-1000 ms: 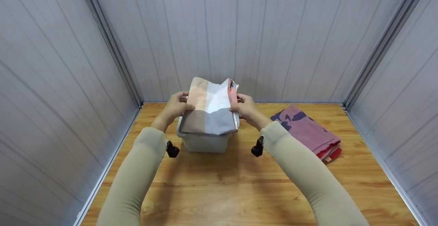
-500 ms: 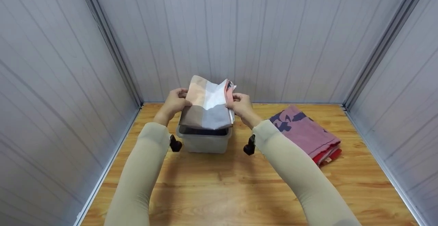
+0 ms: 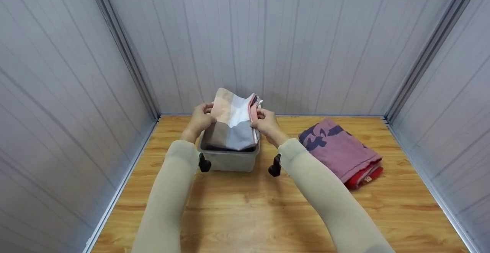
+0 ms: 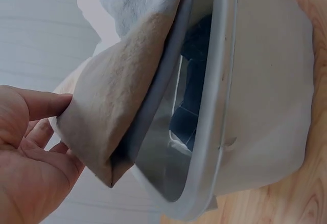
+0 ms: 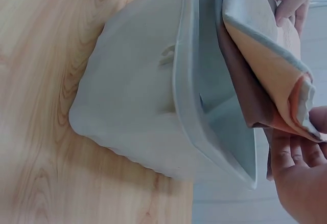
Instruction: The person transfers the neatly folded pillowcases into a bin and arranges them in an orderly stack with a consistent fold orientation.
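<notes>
A folded cloth (image 3: pixel 234 121) in beige, peach, white and grey blocks is held over a pale plastic bin (image 3: pixel 229 162). My left hand (image 3: pixel 201 119) pinches its left edge, thumb on top and fingers underneath. On the opposite side my right hand (image 3: pixel 267 124) grips the layered folded edge, where coral and white layers show. In the left wrist view the cloth's lower corner (image 4: pixel 111 170) hangs at the bin's rim, and dark blue fabric (image 4: pixel 190 96) lies inside the bin. The right wrist view shows the cloth (image 5: pixel 265 55) tilted above the bin's opening.
To the right, a folded purple cloth (image 3: pixel 338 149) with dark patterns lies on the wooden surface (image 3: pixel 245 211), red layers (image 3: pixel 363 178) showing beneath it. Light panel walls (image 3: pixel 245 46) stand at the back and both sides. The bin sits close to the back wall.
Both hands first raised the cloth slightly and shifted it left, uncovering the bin's front rim. Since then the cloth has come down a little toward the bin. The purple cloth stays put.
</notes>
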A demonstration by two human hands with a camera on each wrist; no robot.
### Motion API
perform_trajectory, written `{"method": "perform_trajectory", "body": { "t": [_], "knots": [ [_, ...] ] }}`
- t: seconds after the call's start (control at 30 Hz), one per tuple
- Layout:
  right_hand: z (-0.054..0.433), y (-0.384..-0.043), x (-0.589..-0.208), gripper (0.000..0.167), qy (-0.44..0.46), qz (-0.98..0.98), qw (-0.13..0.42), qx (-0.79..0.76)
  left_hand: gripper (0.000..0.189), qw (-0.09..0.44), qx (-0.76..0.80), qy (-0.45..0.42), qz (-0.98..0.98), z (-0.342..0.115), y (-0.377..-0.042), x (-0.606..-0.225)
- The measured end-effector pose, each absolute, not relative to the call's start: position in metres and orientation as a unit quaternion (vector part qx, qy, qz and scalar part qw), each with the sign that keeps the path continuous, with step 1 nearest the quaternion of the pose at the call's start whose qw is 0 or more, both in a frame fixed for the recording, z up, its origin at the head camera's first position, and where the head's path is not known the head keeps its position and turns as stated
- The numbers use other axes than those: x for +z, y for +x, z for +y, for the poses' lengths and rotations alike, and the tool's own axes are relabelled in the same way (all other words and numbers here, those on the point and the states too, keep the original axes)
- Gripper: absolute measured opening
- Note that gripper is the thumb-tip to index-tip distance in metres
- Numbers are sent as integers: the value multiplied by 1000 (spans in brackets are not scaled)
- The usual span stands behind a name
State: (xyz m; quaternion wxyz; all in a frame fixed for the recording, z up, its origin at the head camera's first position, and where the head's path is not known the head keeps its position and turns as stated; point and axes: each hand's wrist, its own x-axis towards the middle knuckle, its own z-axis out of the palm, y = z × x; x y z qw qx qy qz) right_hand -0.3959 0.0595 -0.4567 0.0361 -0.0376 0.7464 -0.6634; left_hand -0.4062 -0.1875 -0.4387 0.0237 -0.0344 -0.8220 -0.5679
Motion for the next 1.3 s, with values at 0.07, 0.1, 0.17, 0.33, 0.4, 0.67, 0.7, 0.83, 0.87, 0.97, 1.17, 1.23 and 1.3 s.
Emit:
{"method": "perform_trajectory", "body": {
  "t": [0.07,0.1,0.17,0.33,0.4,0.67,0.7,0.83,0.87,0.97,1.17,1.23,1.3],
  "knots": [
    [59,-396,-459,64,-48,741,41,-668,64,31,-572,-33,-819,-186,-408,-442],
    [58,-397,-461,67,-54,738,43,-671,65,33,-575,-32,-817,-186,-409,-444],
    [57,-398,-464,71,-65,737,47,-671,65,39,-581,-27,-813,-184,-411,-447],
    [55,-401,-471,73,-73,743,50,-663,65,52,-597,-25,-800,-184,-412,-457],
    [54,-401,-473,73,-67,749,52,-657,63,59,-604,-33,-794,-185,-411,-460],
    [54,-402,-476,74,-47,755,35,-653,63,61,-609,-13,-791,-182,-411,-463],
    [54,-402,-477,74,-49,755,30,-653,63,64,-610,-11,-790,-181,-411,-464],
    [53,-402,-479,73,-54,762,20,-645,62,72,-608,-5,-791,-179,-412,-466],
    [53,-402,-480,73,-55,764,21,-643,61,72,-606,-4,-792,-179,-412,-467],
    [53,-402,-482,73,-54,767,25,-639,58,69,-595,-2,-800,-179,-411,-472],
    [53,-400,-485,71,-56,768,29,-638,55,79,-593,-5,-801,-180,-411,-480],
    [54,-401,-486,69,-56,767,29,-638,55,81,-594,-6,-800,-180,-411,-481],
    [57,-400,-486,68,-56,767,30,-638,56,83,-587,-4,-805,-181,-410,-480]
  ]
}}
